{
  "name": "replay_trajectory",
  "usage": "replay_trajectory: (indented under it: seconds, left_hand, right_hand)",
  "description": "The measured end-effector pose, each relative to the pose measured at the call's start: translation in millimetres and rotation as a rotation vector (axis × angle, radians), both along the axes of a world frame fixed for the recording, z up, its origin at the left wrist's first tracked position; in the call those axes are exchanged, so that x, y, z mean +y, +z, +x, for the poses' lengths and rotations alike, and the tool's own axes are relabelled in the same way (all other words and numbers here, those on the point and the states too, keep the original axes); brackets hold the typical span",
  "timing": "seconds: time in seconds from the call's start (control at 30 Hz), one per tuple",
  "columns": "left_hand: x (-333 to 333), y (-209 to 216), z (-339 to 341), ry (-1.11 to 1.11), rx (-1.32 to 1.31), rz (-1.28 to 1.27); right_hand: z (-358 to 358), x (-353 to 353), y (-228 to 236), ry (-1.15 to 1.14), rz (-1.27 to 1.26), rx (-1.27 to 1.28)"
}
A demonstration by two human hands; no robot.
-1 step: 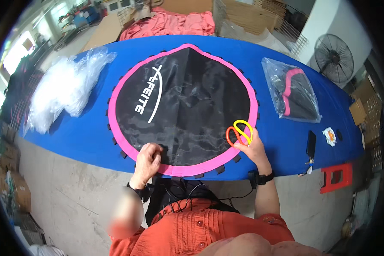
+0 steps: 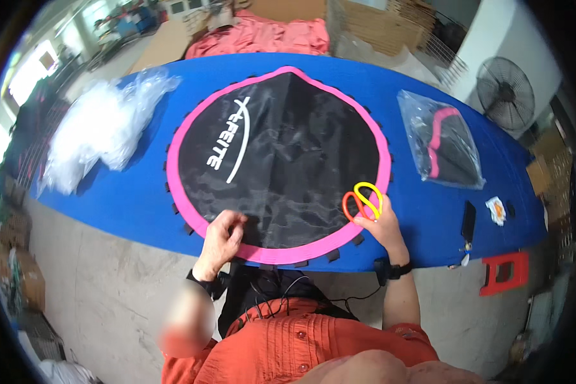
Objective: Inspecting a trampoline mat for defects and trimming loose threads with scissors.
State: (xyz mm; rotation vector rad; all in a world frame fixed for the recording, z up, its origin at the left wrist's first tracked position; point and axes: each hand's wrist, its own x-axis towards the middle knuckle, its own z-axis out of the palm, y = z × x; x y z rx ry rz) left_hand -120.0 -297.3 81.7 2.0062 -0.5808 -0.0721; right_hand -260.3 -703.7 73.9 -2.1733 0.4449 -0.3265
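From my remote post I see, nearest to me, the person's left hand (image 2: 221,237) over the near left rim of a black mat (image 2: 288,160) with pink border; its fingers are bent together, but a little blurred, so I cannot tell whether they pinch the fabric or only stand above it. The right hand (image 2: 386,226), at the near right rim, has its fingers clamped on scissors (image 2: 365,201) with one red and one yellow loop. These loops point away from the body and slightly to the left; the blades I cannot see. The scissors are thus well apart from the left hand, while the mat reaches forward from both hands, flat on the blue bench (image 2: 425,221). It is almost round, so I find no clear long axis, only a small peak at the far edge. Farther off, I see clear plastic (image 2: 102,131) on the left and a clear bag (image 2: 441,141) with folded black and pink fabric on the right. Beyond the bench are a fan (image 2: 505,93) and a pile of pink cloth (image 2: 262,37).
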Motion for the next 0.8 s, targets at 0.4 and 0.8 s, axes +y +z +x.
replay_trajectory:
  seconds: [0.4,0.8]
  left_hand:
    - [-31,197,-74,-1.163,0.391,-0.954]
    - [-73,206,-101,-1.581,0.206,-1.306]
  right_hand:
    - [6,-27,-32,-0.050,0.206,-0.030]
    - [2,-36,-36,-0.080,0.129,0.046]
